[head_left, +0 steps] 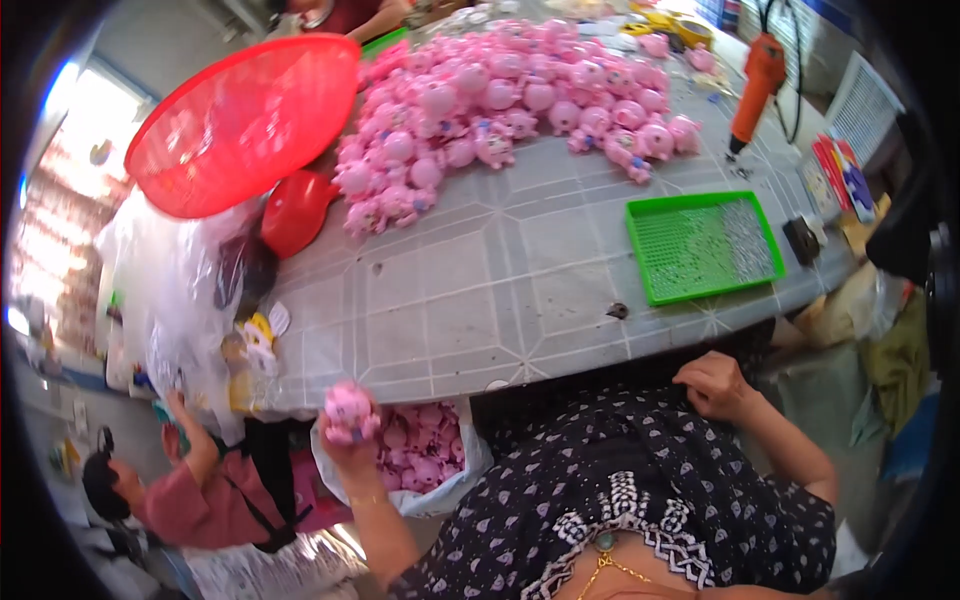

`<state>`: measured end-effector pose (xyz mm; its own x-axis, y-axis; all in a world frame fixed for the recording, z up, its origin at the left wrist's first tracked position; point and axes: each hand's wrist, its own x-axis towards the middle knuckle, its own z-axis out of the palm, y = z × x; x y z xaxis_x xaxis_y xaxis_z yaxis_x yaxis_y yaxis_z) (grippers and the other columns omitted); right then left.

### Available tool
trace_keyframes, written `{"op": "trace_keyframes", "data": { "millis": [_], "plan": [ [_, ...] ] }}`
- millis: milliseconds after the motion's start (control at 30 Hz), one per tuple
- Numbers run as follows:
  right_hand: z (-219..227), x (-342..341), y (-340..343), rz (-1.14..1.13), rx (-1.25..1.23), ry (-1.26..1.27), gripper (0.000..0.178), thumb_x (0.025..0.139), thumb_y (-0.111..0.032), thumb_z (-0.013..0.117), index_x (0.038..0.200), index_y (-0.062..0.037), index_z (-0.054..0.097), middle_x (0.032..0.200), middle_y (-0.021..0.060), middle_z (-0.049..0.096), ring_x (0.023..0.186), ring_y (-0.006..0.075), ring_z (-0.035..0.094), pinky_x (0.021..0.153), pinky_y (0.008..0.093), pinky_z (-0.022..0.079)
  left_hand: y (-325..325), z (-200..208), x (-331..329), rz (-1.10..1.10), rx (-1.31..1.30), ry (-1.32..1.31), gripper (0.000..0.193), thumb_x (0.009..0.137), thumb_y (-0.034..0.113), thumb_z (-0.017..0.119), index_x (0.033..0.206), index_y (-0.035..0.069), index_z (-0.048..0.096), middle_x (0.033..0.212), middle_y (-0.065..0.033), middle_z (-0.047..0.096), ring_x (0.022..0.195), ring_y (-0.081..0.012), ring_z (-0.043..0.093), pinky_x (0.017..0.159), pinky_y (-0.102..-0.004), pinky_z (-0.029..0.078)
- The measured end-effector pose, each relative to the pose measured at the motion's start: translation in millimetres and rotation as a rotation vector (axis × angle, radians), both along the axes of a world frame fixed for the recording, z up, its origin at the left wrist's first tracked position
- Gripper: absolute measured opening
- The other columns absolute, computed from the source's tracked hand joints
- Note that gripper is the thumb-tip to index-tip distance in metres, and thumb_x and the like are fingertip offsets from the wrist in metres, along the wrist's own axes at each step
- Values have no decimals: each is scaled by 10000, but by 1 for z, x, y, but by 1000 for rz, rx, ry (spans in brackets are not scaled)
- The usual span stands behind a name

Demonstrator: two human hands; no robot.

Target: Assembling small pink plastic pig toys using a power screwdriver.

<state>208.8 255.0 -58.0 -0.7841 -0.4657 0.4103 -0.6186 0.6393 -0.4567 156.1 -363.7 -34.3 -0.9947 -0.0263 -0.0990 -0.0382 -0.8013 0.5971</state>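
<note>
My left hand [352, 462] is closed around a small pink toy figure [350, 410], held up at the table's front edge. Just beside it, below the edge, a white bag [482, 462] holds many more pink toy figures [425, 440]. My right hand [712, 386] is at my right side near the table edge, its fingers curled in and nothing seen in them. On the far half of the table [440, 310] lies a big heap of the same pink figures [500, 85].
A green tray [640, 255] of small metal screws stands on the right. Beyond it hangs an orange electric screwdriver [762, 75]. At the left are a large red basket [240, 120], a red scoop [295, 215] and clear plastic bags [170, 280]. A person [215, 490] works at the lower left.
</note>
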Motion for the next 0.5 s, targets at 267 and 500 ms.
{"op": "trace_keyframes", "data": {
  "millis": [267,500],
  "plan": [
    [-83,42,101,-880,241,-12,429,798,-113,712,1194,-27,573,1156,188,566,1053,412,556,869,527,476,-111,-134,66,242,-1410,-628,558,919,422,725,1255,-16,639,1188,-183,689,1086,-300,673,883,-463,571],
    [-116,51,136,-822,150,-296,62,849,-68,617,893,-50,578,914,179,589,929,426,595,799,503,485,72,-88,24,-25,-1895,266,434,846,363,790,1096,25,683,968,-232,678,1034,-440,616,902,-537,491]
  ]
}}
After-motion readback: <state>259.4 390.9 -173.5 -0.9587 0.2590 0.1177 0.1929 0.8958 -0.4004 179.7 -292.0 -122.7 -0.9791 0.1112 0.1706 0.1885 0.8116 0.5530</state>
